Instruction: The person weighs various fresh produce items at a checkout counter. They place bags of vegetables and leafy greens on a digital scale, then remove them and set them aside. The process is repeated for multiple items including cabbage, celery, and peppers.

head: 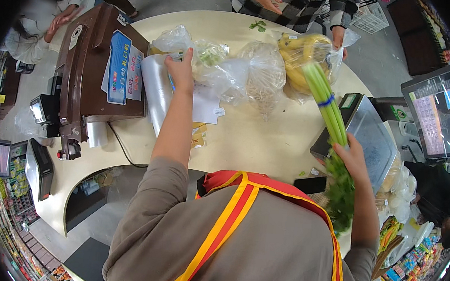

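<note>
My right hand [351,158] grips a bunch of celery [322,97] around its stalks. A blue band ties the stalks, and the leafy end [340,192] hangs down towards me. Beside it lies a flat metal weighing scale [366,131]. My left hand [181,69] is at the far end of a roll of clear plastic bags [156,89]; whether its fingers grip the roll is hidden. Right of that hand are a bag of green vegetables [211,54] and a knotted clear bag of pale sprouts [265,77]. Bananas [297,60] in clear plastic lie beyond.
A brown machine [106,60] stands at the left of the curved counter [245,142]. Across it, a person in a checked garment [295,5] has one hand [337,39] on the banana bag. A phone [310,185], loose leaves [257,25] and a screen [439,110] are also there.
</note>
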Demonstrator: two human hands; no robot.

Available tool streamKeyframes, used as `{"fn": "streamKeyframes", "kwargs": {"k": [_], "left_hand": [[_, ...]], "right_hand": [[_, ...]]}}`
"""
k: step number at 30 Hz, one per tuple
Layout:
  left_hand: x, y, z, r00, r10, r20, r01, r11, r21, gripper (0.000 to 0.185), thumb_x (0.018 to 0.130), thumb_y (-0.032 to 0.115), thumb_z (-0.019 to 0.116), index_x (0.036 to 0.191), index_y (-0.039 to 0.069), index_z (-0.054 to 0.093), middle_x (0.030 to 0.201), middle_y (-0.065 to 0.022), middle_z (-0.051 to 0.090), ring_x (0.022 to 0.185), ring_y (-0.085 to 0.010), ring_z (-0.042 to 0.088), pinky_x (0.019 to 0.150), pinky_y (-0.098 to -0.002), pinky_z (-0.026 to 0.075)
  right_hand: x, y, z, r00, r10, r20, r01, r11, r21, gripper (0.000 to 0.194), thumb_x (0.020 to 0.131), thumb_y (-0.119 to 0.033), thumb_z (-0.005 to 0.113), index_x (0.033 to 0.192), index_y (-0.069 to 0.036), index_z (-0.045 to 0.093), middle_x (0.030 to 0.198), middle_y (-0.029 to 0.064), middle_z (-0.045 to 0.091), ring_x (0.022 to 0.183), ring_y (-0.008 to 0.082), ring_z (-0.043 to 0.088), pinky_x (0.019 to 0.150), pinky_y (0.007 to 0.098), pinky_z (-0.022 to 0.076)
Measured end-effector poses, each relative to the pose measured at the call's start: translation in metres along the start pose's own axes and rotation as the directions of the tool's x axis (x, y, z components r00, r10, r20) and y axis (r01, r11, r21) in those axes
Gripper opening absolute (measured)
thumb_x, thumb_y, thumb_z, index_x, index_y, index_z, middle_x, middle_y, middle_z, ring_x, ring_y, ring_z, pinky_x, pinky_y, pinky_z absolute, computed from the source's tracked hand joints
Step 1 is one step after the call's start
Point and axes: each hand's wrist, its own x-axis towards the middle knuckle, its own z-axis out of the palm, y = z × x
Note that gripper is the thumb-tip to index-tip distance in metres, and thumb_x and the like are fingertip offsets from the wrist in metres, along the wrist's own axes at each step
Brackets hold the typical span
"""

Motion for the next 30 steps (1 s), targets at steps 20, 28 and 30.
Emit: {"fn": "streamKeyframes", "kwargs": {"k": [20, 28, 30], "left_hand": [[-0.021, 0.192, -0.129, 0.950, 0.046, 0.308, 0.119, 0.861, -0.495, 0.029, 0.095, 0.005, 0.054, 0.121, -0.007, 0.056, 0.116, -0.0146, 0.063, 0.103, -0.0230, 0.060, 0.091, -0.0354, 0.049], [-0.184, 0.252, -0.066, 0.576, 0.136, 0.806, 0.443, 0.777, -0.448, 0.052, 0.102, 0.035, 0.042, 0.139, -0.002, 0.039, 0.141, -0.0132, 0.047, 0.128, -0.0274, 0.046, 0.108, -0.0417, 0.037], [-0.255, 0.232, -0.016, 0.535, 0.177, 0.826, 0.489, 0.733, -0.473, 0.031, 0.101, 0.025, 0.049, 0.123, 0.006, 0.055, 0.119, -0.0048, 0.062, 0.107, -0.0154, 0.058, 0.091, -0.0312, 0.047]], "right_hand": [[0.122, -0.114, 0.117, 0.919, -0.278, -0.280, 0.329, 0.932, 0.152, 0.067, 0.084, -0.026, 0.069, 0.137, 0.001, 0.039, 0.132, 0.0201, 0.050, 0.122, 0.0293, 0.050, 0.099, 0.0389, 0.0420], [-0.046, -0.113, 0.074, 0.953, -0.233, -0.195, 0.281, 0.433, 0.856, 0.117, 0.067, -0.037, 0.086, 0.153, -0.012, 0.010, 0.153, 0.0108, 0.023, 0.135, 0.0258, 0.036, 0.106, 0.0418, 0.0375], [-0.058, -0.073, 0.058, 0.887, -0.026, -0.461, 0.392, 0.570, 0.722, 0.100, 0.074, -0.035, 0.081, 0.150, -0.010, 0.021, 0.152, 0.0106, 0.025, 0.133, 0.0229, 0.037, 0.105, 0.0382, 0.0383]]}}
